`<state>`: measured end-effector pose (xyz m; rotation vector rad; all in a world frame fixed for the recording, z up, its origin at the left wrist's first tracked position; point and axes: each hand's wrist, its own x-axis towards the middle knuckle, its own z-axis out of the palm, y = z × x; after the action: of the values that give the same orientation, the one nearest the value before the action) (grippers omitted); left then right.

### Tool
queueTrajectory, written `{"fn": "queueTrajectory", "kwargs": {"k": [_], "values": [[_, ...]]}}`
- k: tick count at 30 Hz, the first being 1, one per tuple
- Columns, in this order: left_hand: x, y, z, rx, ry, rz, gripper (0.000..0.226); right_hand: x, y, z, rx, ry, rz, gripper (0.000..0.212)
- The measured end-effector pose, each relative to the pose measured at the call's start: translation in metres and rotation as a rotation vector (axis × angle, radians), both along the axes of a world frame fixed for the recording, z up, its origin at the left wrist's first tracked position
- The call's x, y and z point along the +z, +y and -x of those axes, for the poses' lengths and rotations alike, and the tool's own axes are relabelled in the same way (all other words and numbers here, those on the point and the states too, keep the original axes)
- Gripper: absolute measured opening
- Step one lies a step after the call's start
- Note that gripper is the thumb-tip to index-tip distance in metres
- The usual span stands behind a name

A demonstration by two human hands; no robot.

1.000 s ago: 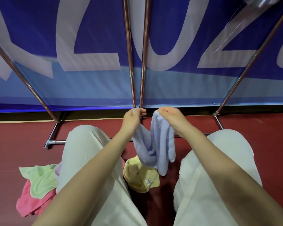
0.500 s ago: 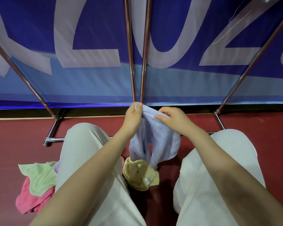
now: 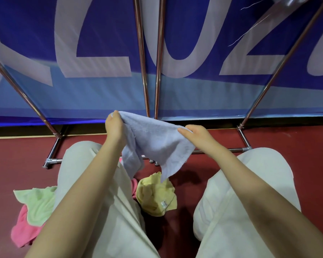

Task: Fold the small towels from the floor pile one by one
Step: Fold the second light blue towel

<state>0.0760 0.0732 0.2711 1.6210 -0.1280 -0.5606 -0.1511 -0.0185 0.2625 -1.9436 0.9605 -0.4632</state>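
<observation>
My knees in pale trousers frame the shot. Down on the red floor between them sits the crumpled yellow towel; green towel over pink towel by my left leg. Up front, the lavender towel hangs in the air, my left hand pinching one top corner, my right hand pinching the other. Beyond, metal frame poles and a blue banner.

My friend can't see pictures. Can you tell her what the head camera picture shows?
Two hands, left hand and right hand, pinch a pale blue towel and hold it up over the person's knees. A yellow towel, a green towel and a pink towel lie on the red floor.
</observation>
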Motion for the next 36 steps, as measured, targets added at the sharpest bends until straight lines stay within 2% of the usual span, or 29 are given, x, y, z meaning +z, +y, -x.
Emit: {"fn": "queueTrajectory", "kwargs": {"k": [3,7,12,15,16,20,23,28,32,36], "values": [[-0.004,0.0,0.009,-0.132,-0.043,-0.118,0.029,0.0,0.001,-0.001,-0.127,-0.091,-0.017,0.038],[-0.006,0.0,0.024,-0.229,-0.076,-0.107,0.031,0.004,0.001,0.001,-0.268,-0.243,-0.087,0.037],[-0.006,0.001,0.025,-0.214,-0.119,-0.113,0.035,0.008,-0.005,0.002,-0.397,-0.46,-0.346,0.026],[-0.008,0.0,0.028,-0.247,-0.217,-0.17,0.037,0.011,-0.008,0.002,-0.413,-0.576,-0.459,0.022],[-0.008,0.0,0.029,-0.26,-0.258,-0.179,0.038,0.011,-0.008,0.002,-0.415,-0.567,-0.432,0.023],[-0.009,-0.002,0.033,-0.31,-0.332,-0.149,0.039,0.01,-0.006,-0.001,-0.395,-0.307,-0.12,0.03],[-0.009,-0.002,0.031,-0.315,-0.327,-0.103,0.033,0.006,-0.009,-0.004,-0.391,-0.292,-0.083,0.028],[-0.011,-0.002,0.026,-0.208,-0.349,-0.116,0.029,0.002,-0.013,-0.008,-0.422,-0.316,-0.176,0.013],[-0.015,-0.003,0.024,-0.17,-0.539,-0.145,0.025,0.006,-0.008,-0.01,-0.379,-0.412,-0.233,0.027],[-0.013,-0.006,0.025,-0.247,-0.509,-0.139,0.033,0.015,0.005,-0.016,-0.247,-0.47,-0.42,0.023]]}}
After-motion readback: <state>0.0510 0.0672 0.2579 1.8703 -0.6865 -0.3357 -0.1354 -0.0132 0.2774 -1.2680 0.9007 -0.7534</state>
